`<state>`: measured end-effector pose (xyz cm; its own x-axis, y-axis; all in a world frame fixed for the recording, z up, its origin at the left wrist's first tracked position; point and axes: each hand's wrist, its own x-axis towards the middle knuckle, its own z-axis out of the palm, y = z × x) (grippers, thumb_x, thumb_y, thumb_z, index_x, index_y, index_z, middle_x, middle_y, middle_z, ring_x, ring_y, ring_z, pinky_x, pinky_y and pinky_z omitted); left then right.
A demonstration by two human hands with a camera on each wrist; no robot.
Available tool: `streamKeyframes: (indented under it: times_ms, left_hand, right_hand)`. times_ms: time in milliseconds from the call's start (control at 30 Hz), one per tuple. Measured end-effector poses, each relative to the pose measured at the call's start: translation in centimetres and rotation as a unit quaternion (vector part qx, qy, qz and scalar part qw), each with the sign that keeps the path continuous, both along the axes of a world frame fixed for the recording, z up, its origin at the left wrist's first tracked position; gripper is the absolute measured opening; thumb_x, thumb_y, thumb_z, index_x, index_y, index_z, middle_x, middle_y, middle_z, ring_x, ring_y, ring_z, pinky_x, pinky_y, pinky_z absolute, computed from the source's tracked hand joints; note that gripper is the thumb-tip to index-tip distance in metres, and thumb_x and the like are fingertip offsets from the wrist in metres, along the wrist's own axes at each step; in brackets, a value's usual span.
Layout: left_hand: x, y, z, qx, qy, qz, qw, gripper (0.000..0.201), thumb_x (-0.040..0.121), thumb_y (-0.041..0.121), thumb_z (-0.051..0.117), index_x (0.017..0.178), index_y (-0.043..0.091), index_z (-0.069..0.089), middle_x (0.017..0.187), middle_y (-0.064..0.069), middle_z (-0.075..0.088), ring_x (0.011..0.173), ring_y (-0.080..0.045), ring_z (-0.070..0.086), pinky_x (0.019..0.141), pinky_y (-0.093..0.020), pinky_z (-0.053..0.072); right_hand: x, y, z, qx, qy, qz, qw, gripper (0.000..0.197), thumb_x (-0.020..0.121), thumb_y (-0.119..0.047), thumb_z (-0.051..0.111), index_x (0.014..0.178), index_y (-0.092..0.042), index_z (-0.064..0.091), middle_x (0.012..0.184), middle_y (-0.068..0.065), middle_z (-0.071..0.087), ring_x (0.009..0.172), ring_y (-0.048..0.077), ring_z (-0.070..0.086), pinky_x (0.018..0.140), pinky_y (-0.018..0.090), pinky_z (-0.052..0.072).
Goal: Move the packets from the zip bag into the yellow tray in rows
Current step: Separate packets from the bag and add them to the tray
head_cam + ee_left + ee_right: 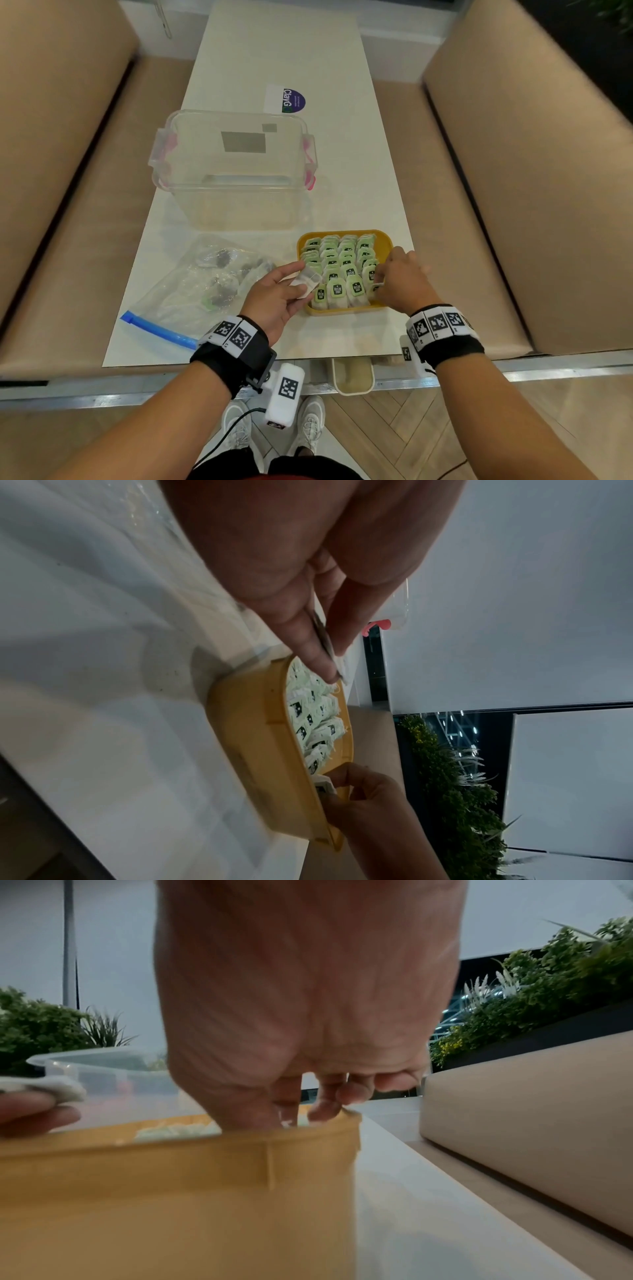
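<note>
The yellow tray [386,238] stands near the table's front edge, filled with rows of green-labelled packets [337,270]. My left hand [304,279] pinches a pale packet [307,281] between thumb and fingers, just above the tray's left rim. My right hand [378,287] reaches into the tray's near right corner and pinches a packet [323,785] there. The clear zip bag [202,284], with a blue zip strip [157,329], lies left of the tray with several packets inside. In the right wrist view my fingertips [318,1110] dip behind the tray wall [171,1191].
A clear lidded plastic box [233,168] stands behind the bag and tray. A sticker [286,99] lies farther back on the white table [342,154]. Tan bench seats [513,205] run along both sides. A small cream bin [352,377] hangs below the table's front edge.
</note>
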<state>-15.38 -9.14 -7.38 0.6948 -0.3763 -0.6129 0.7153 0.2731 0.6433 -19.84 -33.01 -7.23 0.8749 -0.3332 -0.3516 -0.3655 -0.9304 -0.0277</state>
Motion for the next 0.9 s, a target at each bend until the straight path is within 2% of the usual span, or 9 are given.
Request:
streamKeyframes:
  times_ms: [200,267,367,500,733,900]
  left_hand:
    - [0.0,0.0,0.1,0.0,-0.004,-0.004,1.0,0.041,0.091,-0.017,0.054,0.117,0.012,0.067,0.115,-0.015,0.073,0.096,-0.022,0.072,0.071,-0.024,0.06]
    - [0.1,0.0,0.0,0.001,-0.005,-0.005,1.0,0.042,0.091,-0.016,0.055,0.118,0.012,0.067,0.117,-0.015,0.072,0.097,-0.023,0.072,0.071,-0.024,0.06]
    - [0.1,0.1,0.0,0.003,-0.005,-0.003,1.0,0.042,0.091,-0.016,0.055,0.12,0.011,0.067,0.117,-0.015,0.072,0.099,-0.023,0.071,0.071,-0.024,0.06]
    - [0.0,0.0,0.0,0.006,-0.009,-0.002,1.0,0.043,0.091,-0.017,0.054,0.122,0.01,0.066,0.114,-0.013,0.073,0.096,-0.022,0.072,0.07,-0.024,0.059]
    - [0.0,0.0,0.2,0.011,-0.011,-0.003,1.0,0.043,0.091,-0.017,0.054,0.12,0.011,0.067,0.112,-0.011,0.074,0.098,-0.022,0.072,0.071,-0.024,0.06]
    - [-0.1,0.1,0.2,0.01,-0.014,-0.006,1.0,0.042,0.091,-0.017,0.053,0.12,0.011,0.066,0.113,-0.011,0.073,0.098,-0.022,0.072,0.073,-0.025,0.06]
  right_hand:
    - [-0.2,0.7,-1.2,-0.071,-0.051,-0.001,0.996,0.022,0.074,-0.023,0.065,0.095,-0.028,0.066,0.107,0.003,0.038,0.099,0.026,0.039,0.084,0.04,0.04]
    - [-0.4,0.7,-1.3,-0.081,-0.066,-0.009,0.995,0.028,0.068,-0.022,0.066,0.096,-0.025,0.063,0.106,0.003,0.037,0.096,0.026,0.039,0.08,0.038,0.04]
    - [-0.6,0.5,-1.3,-0.098,-0.068,-0.019,0.993,0.043,0.059,-0.028,0.073,0.097,-0.022,0.055,0.106,0.002,0.035,0.093,0.024,0.038,0.076,0.035,0.039]
    - [-0.6,0.5,-1.1,-0.114,-0.044,-0.017,0.992,0.061,0.053,-0.039,0.082,0.102,-0.021,0.05,0.11,0.002,0.035,0.096,0.025,0.038,0.075,0.035,0.036]
    - [0.2,1.0,-1.5,-0.139,-0.026,-0.007,0.99,0.058,0.056,-0.028,0.077,0.104,-0.015,0.047,0.112,0.006,0.036,0.095,0.027,0.04,0.072,0.035,0.036]
    - [0.2,1.1,-1.9,-0.141,-0.024,-0.001,0.99,0.06,0.056,-0.033,0.082,0.103,-0.015,0.049,0.111,0.007,0.039,0.093,0.027,0.042,0.067,0.034,0.033]
